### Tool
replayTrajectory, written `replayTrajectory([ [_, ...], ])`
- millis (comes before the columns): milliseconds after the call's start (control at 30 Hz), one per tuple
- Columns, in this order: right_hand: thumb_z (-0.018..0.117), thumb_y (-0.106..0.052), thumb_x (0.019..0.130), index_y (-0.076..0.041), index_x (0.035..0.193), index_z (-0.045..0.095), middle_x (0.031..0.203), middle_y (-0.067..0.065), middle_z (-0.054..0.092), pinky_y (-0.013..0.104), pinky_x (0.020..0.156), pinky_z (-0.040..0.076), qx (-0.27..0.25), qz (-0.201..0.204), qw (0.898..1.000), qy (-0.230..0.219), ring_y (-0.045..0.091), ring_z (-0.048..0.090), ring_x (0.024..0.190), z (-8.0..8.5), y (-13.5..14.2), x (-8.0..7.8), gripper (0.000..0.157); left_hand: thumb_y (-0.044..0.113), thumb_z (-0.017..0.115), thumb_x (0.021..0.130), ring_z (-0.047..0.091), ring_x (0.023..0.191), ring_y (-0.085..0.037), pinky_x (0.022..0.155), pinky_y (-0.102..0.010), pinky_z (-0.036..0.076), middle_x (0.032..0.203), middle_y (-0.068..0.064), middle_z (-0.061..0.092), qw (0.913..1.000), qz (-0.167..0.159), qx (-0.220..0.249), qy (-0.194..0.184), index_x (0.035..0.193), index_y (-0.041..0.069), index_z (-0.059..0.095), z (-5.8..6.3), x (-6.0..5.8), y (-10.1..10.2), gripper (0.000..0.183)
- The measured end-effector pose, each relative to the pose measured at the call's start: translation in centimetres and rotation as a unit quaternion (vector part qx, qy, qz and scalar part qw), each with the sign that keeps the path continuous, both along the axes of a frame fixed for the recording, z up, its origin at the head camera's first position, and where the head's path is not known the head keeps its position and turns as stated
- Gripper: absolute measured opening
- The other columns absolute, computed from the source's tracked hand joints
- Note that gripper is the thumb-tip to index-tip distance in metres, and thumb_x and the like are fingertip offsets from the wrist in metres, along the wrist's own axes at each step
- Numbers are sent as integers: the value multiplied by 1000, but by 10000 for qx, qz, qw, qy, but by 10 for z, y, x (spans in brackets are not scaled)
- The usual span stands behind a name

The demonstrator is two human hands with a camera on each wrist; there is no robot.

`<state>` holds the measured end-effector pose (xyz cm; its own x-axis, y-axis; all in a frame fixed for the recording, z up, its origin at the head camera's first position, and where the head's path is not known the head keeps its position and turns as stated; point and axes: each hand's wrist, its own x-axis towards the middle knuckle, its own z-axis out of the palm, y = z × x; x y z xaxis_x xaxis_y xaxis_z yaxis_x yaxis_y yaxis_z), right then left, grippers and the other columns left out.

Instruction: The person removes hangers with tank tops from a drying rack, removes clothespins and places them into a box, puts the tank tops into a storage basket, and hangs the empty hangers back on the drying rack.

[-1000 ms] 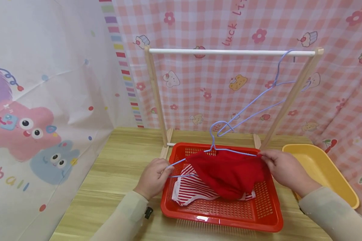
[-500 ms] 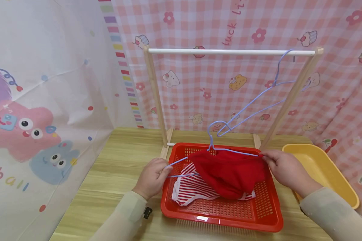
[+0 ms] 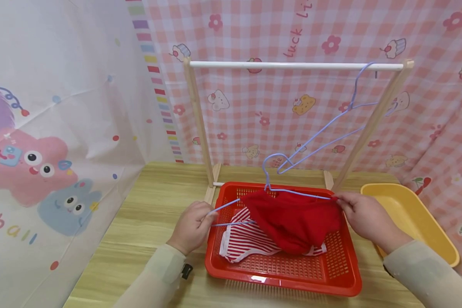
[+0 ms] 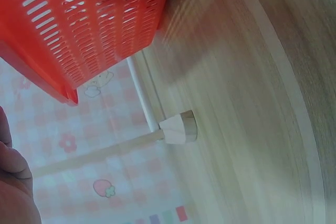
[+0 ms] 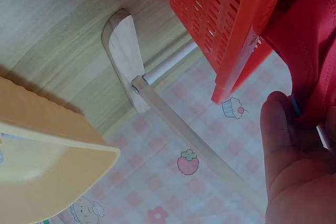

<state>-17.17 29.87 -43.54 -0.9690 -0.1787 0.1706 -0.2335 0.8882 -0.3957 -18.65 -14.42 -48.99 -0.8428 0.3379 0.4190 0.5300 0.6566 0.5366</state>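
In the head view, my left hand (image 3: 192, 226) grips the left end of a light-blue clothes hanger (image 3: 298, 193). Its right arm runs inside a red garment (image 3: 296, 222), whose right edge my right hand (image 3: 367, 216) pinches at the hanger's tip. In the right wrist view, the fingers (image 5: 275, 129) hold the red cloth, with a bit of blue hanger showing beside them. The hook stands upright above the cloth. Under the red garment, a red-and-white striped garment (image 3: 244, 241) lies in the red basket (image 3: 282, 284). Only the edge of my left hand shows in the left wrist view.
Behind the basket stands a wooden rack with a white rail (image 3: 273, 65). A second blue hanger (image 3: 319, 132) hangs from its right end. A yellow bin (image 3: 392, 192) sits at the right. A small black object (image 3: 186, 270) lies by the left sleeve.
The hanger has shifted slightly left, its hook moving with it. The right hand has edged a little to the right with the garment's edge. Basket and striped garment stay put.
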Motion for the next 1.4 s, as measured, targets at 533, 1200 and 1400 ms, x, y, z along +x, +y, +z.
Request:
replayTrajectory([
  [533, 61, -11, 104, 1, 119, 72, 106, 21, 78, 61, 85, 59, 9, -102, 9999, -130, 36, 75, 94, -2, 0, 2, 22, 17, 62, 104, 61, 92, -12, 85, -36, 56, 90, 6, 71, 9998, -104, 36, 191, 73, 15, 65, 0, 0, -7, 31],
  [1200, 63, -7, 102, 2, 117, 71, 104, 23, 78, 62, 82, 58, 83, -137, 9999, 11, 39, 75, 92, -4, 3, 1, 19, 16, 63, 103, 63, 92, -14, 84, -37, 56, 90, 4, 73, 9994, -156, 21, 297, 75, 15, 68, 0, 0, -9, 29],
  [1400, 62, -7, 102, 1, 117, 71, 102, 23, 78, 60, 79, 59, 71, -220, 9997, 46, 36, 74, 87, -3, 3, 1, 19, 16, 63, 103, 62, 92, -13, 84, -37, 56, 89, 4, 72, 9995, -161, 54, 268, 75, 15, 68, 1, 0, -9, 28],
])
